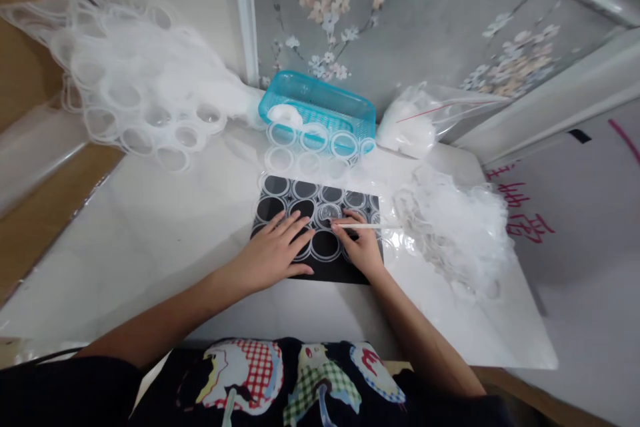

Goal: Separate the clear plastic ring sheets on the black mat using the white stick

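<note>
Head view looked down on a white counter [150, 240] set against a wall with a grey flowered panel [425, 20]. Writing showed only at the far right, where red hand-drawn characters [525, 210] ran across a white surface; they were too skewed to read. At far left a long clear sheet of joined plastic rings [130, 87] trailed across the counter toward the middle, its near end lying over a black mat [320, 260]. Behind the mat stood a turquoise basket [320, 107] with some white material inside.

Left hand [275, 253] lay palm down on the ring sheet over the mat, fingers spread and nearly flat, pressing it rather than gripping; its grip was released. Its forearm came in from the lower left. Right hand [363, 247] rested just beside it on the mat, fingers curled, its grip pinched on a thin white stick [373, 225] that pointed out to the right, level with the counter. Its fingertips touched one ring of the sheet. Right of the hands lay a loose heap of white ring scraps [455, 233], and behind it a clear bag [415, 123] holding white pieces.
</note>
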Available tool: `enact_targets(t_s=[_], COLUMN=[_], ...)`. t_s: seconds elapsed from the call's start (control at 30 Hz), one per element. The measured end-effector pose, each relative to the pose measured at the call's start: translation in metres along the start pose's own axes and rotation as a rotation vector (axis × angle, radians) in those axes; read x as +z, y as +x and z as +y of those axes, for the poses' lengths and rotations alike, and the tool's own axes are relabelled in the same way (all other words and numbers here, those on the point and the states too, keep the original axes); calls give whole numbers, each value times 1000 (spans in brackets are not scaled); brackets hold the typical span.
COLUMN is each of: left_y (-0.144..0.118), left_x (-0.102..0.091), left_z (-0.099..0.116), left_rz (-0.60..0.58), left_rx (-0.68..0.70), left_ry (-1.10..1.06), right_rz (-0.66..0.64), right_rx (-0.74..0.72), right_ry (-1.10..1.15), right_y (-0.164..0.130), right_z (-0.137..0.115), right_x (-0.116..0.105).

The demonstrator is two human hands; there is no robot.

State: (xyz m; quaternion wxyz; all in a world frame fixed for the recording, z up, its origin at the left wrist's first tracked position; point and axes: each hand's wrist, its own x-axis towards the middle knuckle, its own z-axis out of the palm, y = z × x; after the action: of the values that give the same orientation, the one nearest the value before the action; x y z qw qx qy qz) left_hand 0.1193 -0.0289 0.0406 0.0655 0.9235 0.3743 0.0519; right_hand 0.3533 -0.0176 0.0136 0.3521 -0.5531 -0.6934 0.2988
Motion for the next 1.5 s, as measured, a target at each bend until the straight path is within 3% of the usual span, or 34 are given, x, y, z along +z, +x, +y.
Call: enact_targets(t_s=[0.23,0.67,0.87,1.03,1.2,1.37,1.43,1.47,1.5], left_y=[15,18,13,10,8,8,7,7,7], left_x=[10,22,34,32,31,31,30,30,29], left_z=[21,12,11,14,15,18,18,18,17], left_rz=[-27,-71,-36,-18,-2,1,0,-2,-4], left_rx=[59,79,65,53,55,44,43,43,44], left_ry=[35,17,-25,-38,-67,-106,-115,-115,-113], right_rz=[19,47,47,44,40,-90,-26,70,251], right_rx=[28,27,40,36,-116,-224,-224,-218,-191], right_ry=[63,8,6,-29,-160,-338,-346,-340,-335], right_y=[1,0,-1,1,-12,-9,14,28,42], right_z=[-2,1,0,1,-1,-7,-3,1,4], right_x=[0,4,4,3,8,6,-8,-17,-27])
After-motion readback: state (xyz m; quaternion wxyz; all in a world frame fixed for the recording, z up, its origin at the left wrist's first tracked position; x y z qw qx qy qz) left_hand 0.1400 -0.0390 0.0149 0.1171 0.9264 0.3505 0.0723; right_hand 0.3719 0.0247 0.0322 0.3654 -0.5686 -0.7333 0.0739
